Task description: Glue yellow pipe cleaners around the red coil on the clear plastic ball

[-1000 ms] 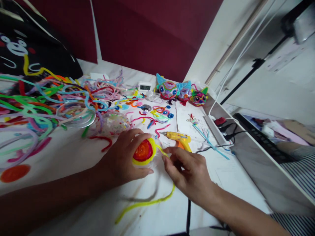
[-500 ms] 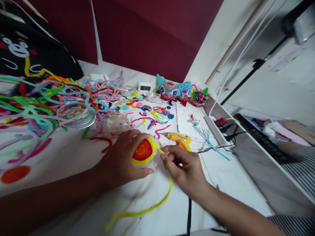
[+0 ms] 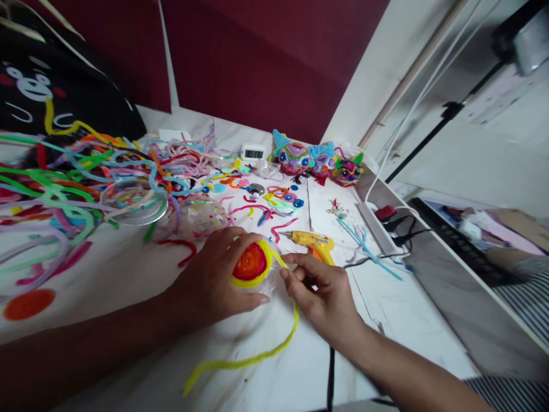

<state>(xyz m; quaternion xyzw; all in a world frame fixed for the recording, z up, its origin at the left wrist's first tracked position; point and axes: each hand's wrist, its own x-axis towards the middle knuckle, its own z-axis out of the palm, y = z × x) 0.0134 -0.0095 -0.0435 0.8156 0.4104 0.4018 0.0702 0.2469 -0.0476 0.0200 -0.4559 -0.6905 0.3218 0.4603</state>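
My left hand is wrapped round a clear plastic ball, thumb along its near side. On the ball's face lies a coiled disc of orange and red pipe cleaner, ringed in yellow. My right hand pinches a yellow pipe cleaner between thumb and forefinger, at the ball's right edge. One end of this strand joins the yellow ring; its long tail hangs below my fingers and curves left over the table. Just beyond my right hand lies a yellow glue gun.
A tangle of coloured pipe cleaners fills the left side. Several decorated animal heads stand at the back beside a small digital clock. A power strip with cables lies along the right edge. An orange disc rests at left.
Almost nothing differs. Both hands keep their hold on the ball and the yellow strand, and the strand's tail has shifted very slightly.
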